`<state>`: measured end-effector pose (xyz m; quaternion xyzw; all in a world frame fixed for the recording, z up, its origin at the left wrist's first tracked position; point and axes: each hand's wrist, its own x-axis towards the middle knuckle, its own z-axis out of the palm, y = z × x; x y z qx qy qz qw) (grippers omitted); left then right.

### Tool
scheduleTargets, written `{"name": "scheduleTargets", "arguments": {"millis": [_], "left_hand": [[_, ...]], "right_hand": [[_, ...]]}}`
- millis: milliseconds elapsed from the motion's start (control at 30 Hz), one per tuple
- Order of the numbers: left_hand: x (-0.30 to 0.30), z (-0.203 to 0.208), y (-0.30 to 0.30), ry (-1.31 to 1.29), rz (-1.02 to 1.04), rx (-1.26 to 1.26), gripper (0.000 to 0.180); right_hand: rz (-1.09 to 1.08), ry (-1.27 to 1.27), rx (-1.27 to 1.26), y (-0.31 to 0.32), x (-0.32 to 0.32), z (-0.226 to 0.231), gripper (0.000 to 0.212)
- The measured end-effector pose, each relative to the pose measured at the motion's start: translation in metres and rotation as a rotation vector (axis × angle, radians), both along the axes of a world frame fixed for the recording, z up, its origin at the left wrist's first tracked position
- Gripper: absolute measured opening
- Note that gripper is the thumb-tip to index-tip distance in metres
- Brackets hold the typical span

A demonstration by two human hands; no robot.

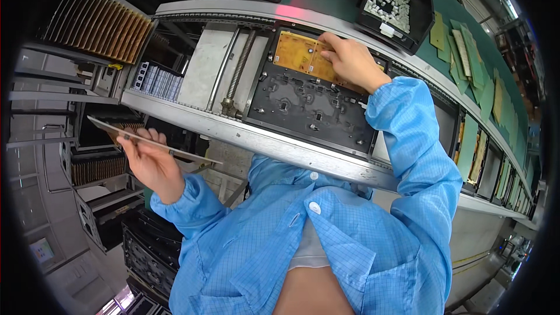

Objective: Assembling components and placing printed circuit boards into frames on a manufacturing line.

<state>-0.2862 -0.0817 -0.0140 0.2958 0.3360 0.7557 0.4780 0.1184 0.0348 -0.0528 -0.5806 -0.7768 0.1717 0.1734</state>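
My left hand (153, 162) is raised on the near side of the conveyor rail. Its fingers grip a thin flat circuit board (175, 150), tilted and seen almost edge-on. Over the conveyor, my right hand (350, 61) reaches down to a yellow circuit board (294, 51) lying in the far half of a black fixture tray (280, 102). The right thumb and fingertips are pinched together at that board's surface. Whatever lies between them is too small or hidden to name. Part of the yellow board is covered by this hand.
A black bin (423, 9) of small white parts stands beyond the far rail. Green boards (475, 64) lie on the green surface at right. A slotted rack of brown boards (96, 20) stands at far left. The near metal rail (233, 134) runs between my body and the tray.
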Motion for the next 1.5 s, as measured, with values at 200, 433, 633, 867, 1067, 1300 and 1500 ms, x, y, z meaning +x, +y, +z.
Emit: {"name": "scheduleTargets", "arguments": {"millis": [200, 433, 633, 867, 1067, 1300, 1500], "left_hand": [[0.006, -0.02, 0.006, -0.084, 0.081, -0.139, 0.028], [0.004, -0.034, 0.024, -0.077, -0.053, -0.114, 0.029], [0.031, -0.037, 0.031, -0.136, -0.073, -0.224, 0.03], [0.102, -0.042, 0.034, -0.21, -0.085, -0.239, 0.045], [0.158, -0.021, 0.029, -0.086, -0.271, -0.086, 0.055], [0.109, -0.028, 0.047, 0.073, 0.039, -0.11, 0.037], [0.109, -0.037, 0.04, 0.21, -0.04, -0.073, 0.035]], "right_hand": [[-0.019, -0.148, 0.258, -0.017, -0.011, -0.013, 0.038], [-0.071, -0.402, 0.073, -0.088, -0.034, 0.003, 0.051], [-0.109, -0.356, 0.142, -0.093, -0.032, 0.001, 0.048], [0.198, 0.336, 0.109, -0.108, -0.061, 0.072, 0.06], [-0.062, 0.394, 0.129, -0.11, -0.042, 0.055, 0.035], [-0.026, 0.219, -0.061, -0.103, 0.009, 0.022, 0.045], [0.037, 0.005, -0.046, -0.112, -0.006, 0.016, 0.052]]}}
